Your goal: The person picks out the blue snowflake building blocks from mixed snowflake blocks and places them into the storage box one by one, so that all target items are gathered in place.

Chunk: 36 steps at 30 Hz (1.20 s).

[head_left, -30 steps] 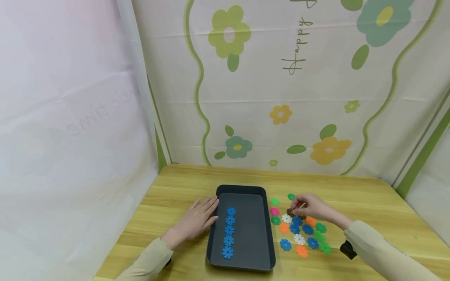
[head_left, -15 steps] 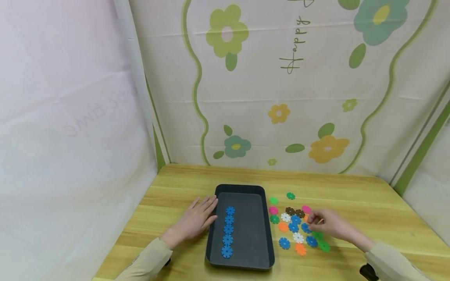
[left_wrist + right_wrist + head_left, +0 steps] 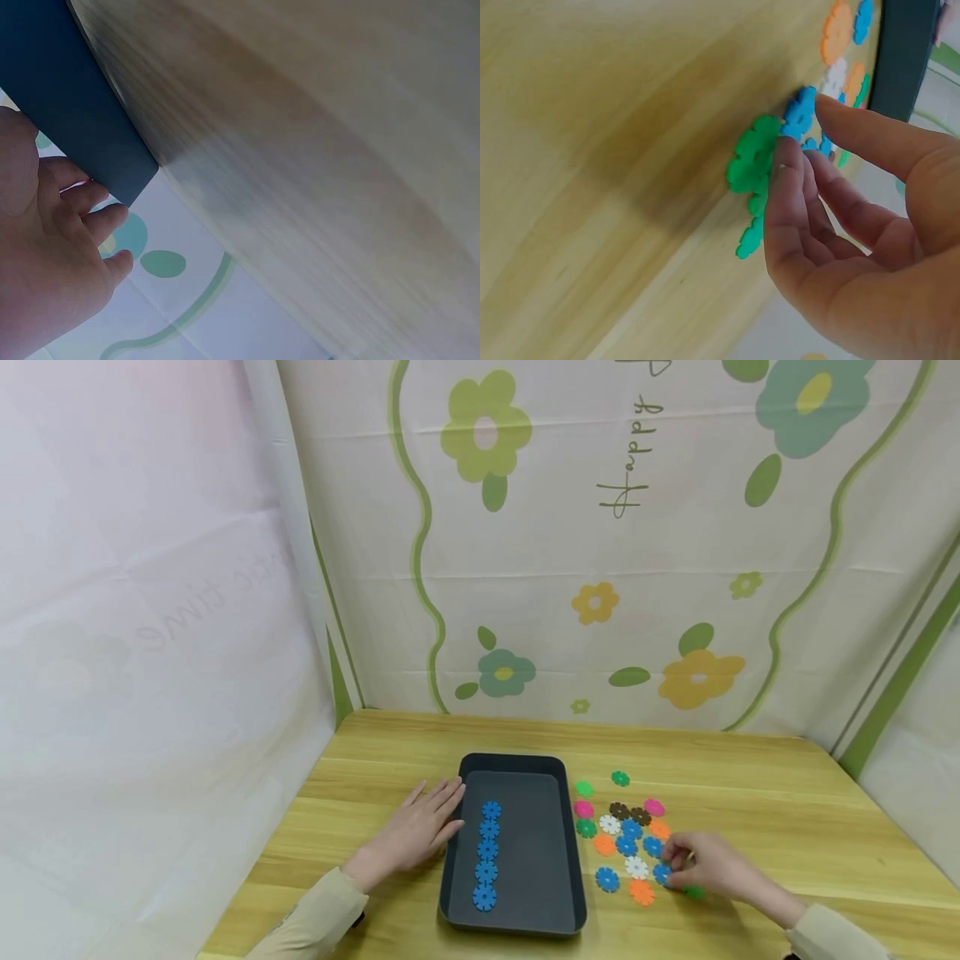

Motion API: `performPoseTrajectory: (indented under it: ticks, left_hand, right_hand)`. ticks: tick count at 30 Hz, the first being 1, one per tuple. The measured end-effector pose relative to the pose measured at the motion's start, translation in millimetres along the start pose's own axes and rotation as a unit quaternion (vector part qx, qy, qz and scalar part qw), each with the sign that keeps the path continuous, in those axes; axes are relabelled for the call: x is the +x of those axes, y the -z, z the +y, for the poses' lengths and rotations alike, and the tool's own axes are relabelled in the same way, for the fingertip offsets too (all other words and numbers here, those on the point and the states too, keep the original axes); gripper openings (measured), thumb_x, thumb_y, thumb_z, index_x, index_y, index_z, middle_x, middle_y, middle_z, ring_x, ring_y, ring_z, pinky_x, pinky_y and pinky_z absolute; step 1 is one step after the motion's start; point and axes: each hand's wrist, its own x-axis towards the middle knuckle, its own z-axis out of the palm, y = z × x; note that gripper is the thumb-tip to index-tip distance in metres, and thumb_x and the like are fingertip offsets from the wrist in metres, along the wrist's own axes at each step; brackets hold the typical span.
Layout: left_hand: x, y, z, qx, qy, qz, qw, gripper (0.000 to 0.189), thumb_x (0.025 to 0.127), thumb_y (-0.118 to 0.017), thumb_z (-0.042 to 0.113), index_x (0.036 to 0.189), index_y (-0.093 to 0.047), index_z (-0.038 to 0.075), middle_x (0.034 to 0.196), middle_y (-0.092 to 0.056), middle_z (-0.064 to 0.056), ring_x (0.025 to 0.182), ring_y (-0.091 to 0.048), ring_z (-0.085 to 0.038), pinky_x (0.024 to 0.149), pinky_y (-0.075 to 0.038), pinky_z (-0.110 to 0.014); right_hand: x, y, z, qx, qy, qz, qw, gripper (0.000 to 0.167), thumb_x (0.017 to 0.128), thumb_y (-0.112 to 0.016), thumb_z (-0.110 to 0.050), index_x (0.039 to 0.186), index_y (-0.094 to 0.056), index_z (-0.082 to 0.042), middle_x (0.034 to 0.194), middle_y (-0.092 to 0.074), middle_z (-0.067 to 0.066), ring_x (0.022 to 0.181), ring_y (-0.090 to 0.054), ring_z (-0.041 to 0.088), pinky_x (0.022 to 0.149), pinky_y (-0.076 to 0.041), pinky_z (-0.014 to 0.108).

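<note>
My left hand (image 3: 420, 827) lies with spread fingers against the left rim of a dark grey tray (image 3: 536, 860). Inside the tray, several blue snowflake discs (image 3: 487, 850) form a column. On the table to the right, my right hand (image 3: 708, 862) bends its fingers over a blue snowflake disc (image 3: 662, 874). In the right wrist view, the same blue disc (image 3: 800, 111) shows in the gap between thumb and fingertips; whether they touch it is unclear. Green snowflake discs (image 3: 754, 157) lie beside those fingers, mostly covered by the hand in the head view.
Loose discs spread right of the tray: a white one (image 3: 636, 867), an orange one (image 3: 642, 892), a brown one (image 3: 640, 816), a pink one (image 3: 654, 807) and several others. A patterned cloth (image 3: 555, 543) hangs behind the wooden table (image 3: 405, 743).
My right hand has moved from the brown discs toward the near right, over the blue and green discs, uncovering the brown, pink and orange ones. The left hand keeps its place.
</note>
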Motion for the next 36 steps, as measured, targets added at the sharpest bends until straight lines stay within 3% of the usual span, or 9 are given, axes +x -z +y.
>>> performPoseTrajectory:
  ticks: [5, 18, 26, 36]
  left_hand:
    - [-0.5, -0.2, -0.2, 0.004, -0.002, 0.004, 1.0, 0.059, 0.106, -0.04, 0.043, 0.154, -0.036, 0.009, 0.161, -0.036, -0.007, 0.148, -0.037, -0.028, 0.122, -0.027, -0.054]
    - [-0.4, 2.2, 1.4, -0.002, -0.005, 0.005, 1.0, 0.059, 0.106, -0.042, 0.042, 0.153, -0.038, 0.007, 0.161, -0.037, -0.009, 0.147, -0.038, -0.03, 0.121, -0.028, -0.056]
    - [-0.9, 1.0, 0.9, 0.003, 0.002, 0.0, 1.0, 0.059, 0.106, -0.04, 0.043, 0.154, -0.037, 0.008, 0.161, -0.035, -0.008, 0.148, -0.037, -0.028, 0.122, -0.027, -0.055]
    - [-0.7, 3.4, 2.2, -0.002, 0.004, -0.003, 1.0, 0.059, 0.106, -0.041, 0.042, 0.154, -0.036, 0.008, 0.161, -0.035, -0.008, 0.148, -0.037, -0.028, 0.122, -0.026, -0.055]
  right_hand:
    - [2.9, -5.3, 0.3, -0.028, -0.011, 0.009, 0.9995, 0.027, 0.075, -0.085, -0.018, 0.089, -0.065, -0.006, 0.079, -0.062, -0.001, 0.068, -0.048, -0.003, 0.059, -0.046, 0.019]
    - [5.5, -5.2, 0.3, -0.013, -0.011, 0.001, 0.9999, 0.035, 0.072, -0.086, -0.018, 0.085, -0.055, -0.008, 0.079, -0.059, 0.001, 0.065, -0.047, 0.001, 0.056, -0.045, 0.019]
    - [5.0, -1.4, 1.6, 0.003, 0.018, -0.013, 0.9998, 0.019, 0.081, -0.077, -0.009, 0.086, -0.059, -0.006, 0.084, -0.063, 0.001, 0.073, -0.051, -0.004, 0.063, -0.051, 0.018]
    - [2.9, 4.3, -8.3, 0.044, 0.03, -0.024, 0.9983, 0.011, 0.087, -0.07, -0.013, 0.091, -0.064, -0.005, 0.087, -0.065, 0.001, 0.076, -0.055, -0.003, 0.067, -0.054, 0.017]
